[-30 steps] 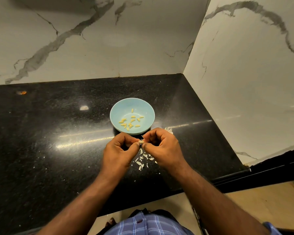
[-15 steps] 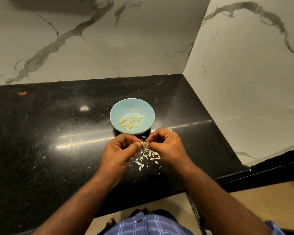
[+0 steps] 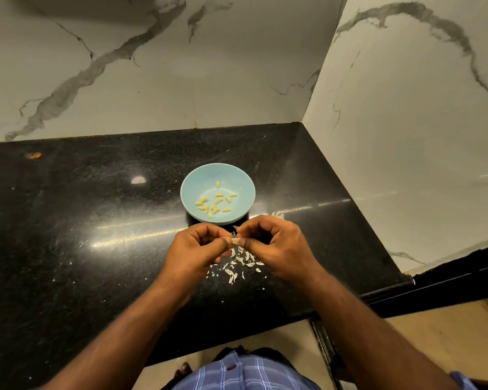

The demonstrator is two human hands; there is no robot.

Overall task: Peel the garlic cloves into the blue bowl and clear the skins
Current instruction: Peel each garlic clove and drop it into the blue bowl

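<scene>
Small pale garlic clove (image 3: 235, 241) pinched between thumb tips and curled fingers of both hands, just near of the bowl. Left hand (image 3: 200, 250) grips it from the left; right hand (image 3: 275, 244) from the right; fingertips of the two hands almost meet. Most of the clove hidden by the fingers; cannot tell how much skin is on it.

Round light-blue bowl (image 3: 244, 182) sits on the black speckled stone counter (image 3: 82, 220), just far of the hands, apart from them. Inside: a dozen or so yellowish peeled cloves (image 3: 216, 202), scattered over the bowl floor.

Loose white papery skins (image 3: 238, 263) litter the counter directly under and near of the hands. A white clump (image 3: 278, 214) shows behind the right knuckles, partly hidden, hard to identify.

White grey-veined marble walls (image 3: 181, 66) far and right. Blue checked shirt (image 3: 243, 372) cut off at the near edge.
</scene>
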